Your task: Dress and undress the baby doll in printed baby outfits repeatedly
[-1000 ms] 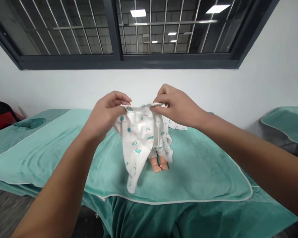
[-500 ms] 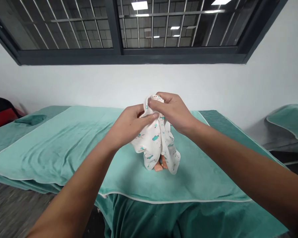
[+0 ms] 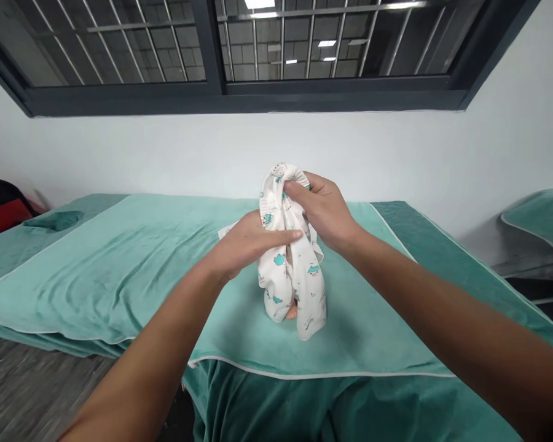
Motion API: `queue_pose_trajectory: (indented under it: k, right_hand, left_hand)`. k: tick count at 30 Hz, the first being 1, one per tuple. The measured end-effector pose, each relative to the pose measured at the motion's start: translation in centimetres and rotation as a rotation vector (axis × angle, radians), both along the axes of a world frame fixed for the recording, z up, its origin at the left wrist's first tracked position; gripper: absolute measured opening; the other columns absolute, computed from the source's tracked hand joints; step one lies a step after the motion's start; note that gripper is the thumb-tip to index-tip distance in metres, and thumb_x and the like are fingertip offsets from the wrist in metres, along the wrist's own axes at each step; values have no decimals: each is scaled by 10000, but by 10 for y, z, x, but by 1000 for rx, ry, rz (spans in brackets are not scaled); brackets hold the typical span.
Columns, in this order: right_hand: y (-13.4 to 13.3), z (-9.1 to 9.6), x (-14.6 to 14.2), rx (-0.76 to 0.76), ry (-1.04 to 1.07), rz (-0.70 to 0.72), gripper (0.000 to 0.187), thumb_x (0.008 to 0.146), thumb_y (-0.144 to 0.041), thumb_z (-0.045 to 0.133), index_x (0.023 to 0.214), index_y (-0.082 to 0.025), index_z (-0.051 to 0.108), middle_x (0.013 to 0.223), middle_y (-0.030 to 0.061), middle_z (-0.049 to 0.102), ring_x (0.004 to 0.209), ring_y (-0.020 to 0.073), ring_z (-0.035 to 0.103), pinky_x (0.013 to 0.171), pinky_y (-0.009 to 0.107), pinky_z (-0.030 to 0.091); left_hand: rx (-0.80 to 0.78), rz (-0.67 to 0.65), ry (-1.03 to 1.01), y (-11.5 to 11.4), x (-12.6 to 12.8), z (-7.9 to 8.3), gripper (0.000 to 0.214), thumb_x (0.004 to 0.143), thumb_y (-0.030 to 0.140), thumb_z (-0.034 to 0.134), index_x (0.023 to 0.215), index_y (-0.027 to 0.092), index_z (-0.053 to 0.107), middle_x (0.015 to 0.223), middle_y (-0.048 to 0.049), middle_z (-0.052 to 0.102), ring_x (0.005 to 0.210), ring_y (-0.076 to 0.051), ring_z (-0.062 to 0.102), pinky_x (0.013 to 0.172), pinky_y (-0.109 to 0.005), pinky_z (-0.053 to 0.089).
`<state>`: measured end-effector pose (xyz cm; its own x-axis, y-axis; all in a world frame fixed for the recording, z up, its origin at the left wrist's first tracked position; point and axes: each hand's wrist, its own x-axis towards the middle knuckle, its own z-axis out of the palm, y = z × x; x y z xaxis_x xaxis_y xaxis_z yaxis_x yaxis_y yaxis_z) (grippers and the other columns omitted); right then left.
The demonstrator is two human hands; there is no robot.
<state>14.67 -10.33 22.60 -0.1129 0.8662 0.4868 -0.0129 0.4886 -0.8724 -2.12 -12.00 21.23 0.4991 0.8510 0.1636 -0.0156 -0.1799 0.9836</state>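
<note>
A white baby garment (image 3: 276, 261) with teal and small dark prints hangs draped over a doll, and only a bit of the doll's foot (image 3: 292, 311) shows at the bottom. My left hand (image 3: 258, 238) grips the garment from the left, its thumb lying across the front and its fingers hidden behind the cloth. On the right, my right hand (image 3: 320, 205) pinches the upper edge between thumb and fingers. Cloth covers the doll's head and body. A pale corner of fabric sticks out behind my left hand.
The doll stands on a light green towel-like cover (image 3: 120, 264) spread over a bed with darker green fabric (image 3: 276, 405) hanging at the front. A barred window (image 3: 239, 98) is in the white wall behind. A black and red object (image 3: 4, 212) stands far left, a green-covered surface (image 3: 541, 215) far right.
The garment's top has been lifted higher and its opening stretched around. The hanging cloth has drawn narrower, covering more of the doll's feet. My left hand has shifted slightly down.
</note>
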Motion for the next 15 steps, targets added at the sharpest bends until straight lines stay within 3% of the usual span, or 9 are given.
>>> queue_pose_trajectory:
  k: [3, 6, 9, 11, 15]
  right_hand:
    - [6, -10, 6, -89, 42, 13, 356, 845, -521, 711, 727, -207, 593, 688, -35, 521, 626, 109, 476, 589, 253, 389]
    - [6, -21, 19, -228, -75, 220, 387, 844, -583, 688, 815, -197, 667, 793, 0, 637, 714, 134, 571, 633, 267, 443]
    - [2, -29, 28, -347, -304, 390, 396, 777, -560, 762, 859, -174, 721, 847, 31, 698, 780, 167, 629, 675, 286, 481]
    - [1, -32, 28, -370, -317, 363, 358, 757, -513, 795, 851, -174, 729, 846, 34, 713, 801, 184, 647, 708, 301, 500]
    - [5, -35, 19, -333, 8, 173, 299, 798, -483, 761, 849, -195, 696, 818, 14, 704, 760, 169, 639, 705, 299, 505]
  left_hand:
    - [-31, 41, -20, 4, 2, -9, 303, 719, 384, 793, 891, 146, 716, 848, -65, 727, 799, -245, 674, 713, -332, 504]
    - [-37, 143, -224, 14, 0, -15, 329, 715, 307, 771, 1002, 160, 707, 926, -49, 732, 839, -221, 672, 753, -310, 501]
    - [-76, 157, -304, 24, 1, -23, 374, 720, 269, 744, 1073, 156, 690, 944, -50, 727, 828, -202, 668, 751, -298, 499]
    - [-97, 145, -284, 25, 3, -29, 367, 746, 300, 738, 1076, 149, 688, 930, -57, 724, 815, -200, 664, 737, -299, 499]
    - [-121, 48, -140, 17, 6, -38, 410, 758, 360, 770, 1107, 157, 694, 980, -75, 734, 877, -222, 675, 787, -327, 517]
